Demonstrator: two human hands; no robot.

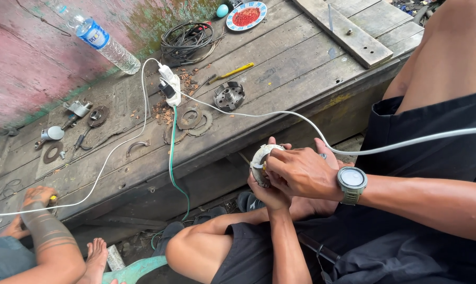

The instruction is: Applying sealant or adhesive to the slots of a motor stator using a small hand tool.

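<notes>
Both my hands hold a round, grey-white metal ring part (259,156) in front of my lap, beside the edge of a worn wooden bench (280,68). My left hand (267,193) cups the part from below. From above, my right hand (300,171), with a grey watch on its wrist, closes over the part, fingertips pressing on its rim. A white cable (406,143) runs across my right forearm and thigh.
On the bench lie a white power strip (169,84) with a green cable, a round metal hub (229,95), flat rusty rings (195,121), a yellow-handled tool (233,71), a black cable coil (188,37), a water bottle (99,38) and a plate (246,14). Another person's tattooed arm (43,223) rests at the bottom left.
</notes>
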